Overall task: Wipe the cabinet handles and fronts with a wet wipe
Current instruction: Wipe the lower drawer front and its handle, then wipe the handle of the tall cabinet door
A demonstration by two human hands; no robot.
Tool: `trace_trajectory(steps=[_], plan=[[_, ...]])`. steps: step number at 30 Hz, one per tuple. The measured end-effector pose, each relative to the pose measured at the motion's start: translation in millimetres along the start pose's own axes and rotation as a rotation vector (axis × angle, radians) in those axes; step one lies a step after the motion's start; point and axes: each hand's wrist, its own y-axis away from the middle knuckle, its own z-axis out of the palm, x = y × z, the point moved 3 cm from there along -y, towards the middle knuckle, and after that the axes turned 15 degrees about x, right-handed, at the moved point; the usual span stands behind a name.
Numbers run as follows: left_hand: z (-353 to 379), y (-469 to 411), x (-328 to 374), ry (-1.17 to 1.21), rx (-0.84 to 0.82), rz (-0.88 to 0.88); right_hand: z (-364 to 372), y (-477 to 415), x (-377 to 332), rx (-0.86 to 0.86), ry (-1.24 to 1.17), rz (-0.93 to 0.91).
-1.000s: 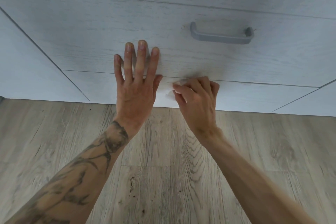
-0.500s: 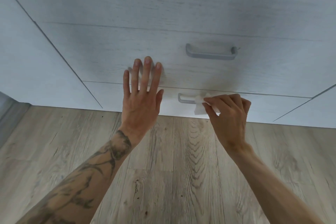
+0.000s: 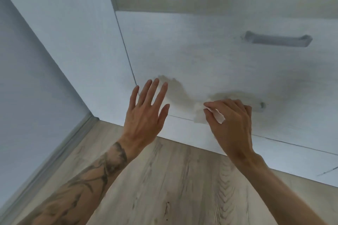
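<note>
Right hand (image 3: 231, 122) fingers pinch wet wipe (image 3: 201, 116) on lower handle (image 3: 260, 106), near drawer front's (image 3: 210, 64) bottom edge. Left hand (image 3: 144, 115) open, spread, empty. Best: wrap wipe around the bar, slide along its length.

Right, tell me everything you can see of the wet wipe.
The small white crumpled wet wipe looks like thin, soft tissue, bunched into folds with one corner poking out between the fingers. The right hand pinches it between thumb and fingertips, low on the pale grey wood-grain drawer front, near that front's lower edge. The wipe lies over the left end of the lower grey bar handle, whose right end alone shows. Most of the wipe is hidden by the hand. The left hand is apart from it.
</note>
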Motion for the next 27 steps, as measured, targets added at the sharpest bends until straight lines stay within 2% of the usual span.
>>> trace_trajectory(steps=[7, 15, 27], plan=[[-53, -62, -97, -0.041, 0.109, 0.022, 33, -89, -104, 0.066, -0.054, -0.033], [-94, -132, -212, 0.03, 0.227, 0.083, 71, -168, -230, 0.105, -0.031, -0.009], [-162, -240, -331, 0.149, 0.409, 0.112, 74, -261, -371, 0.259, 0.077, 0.0]])
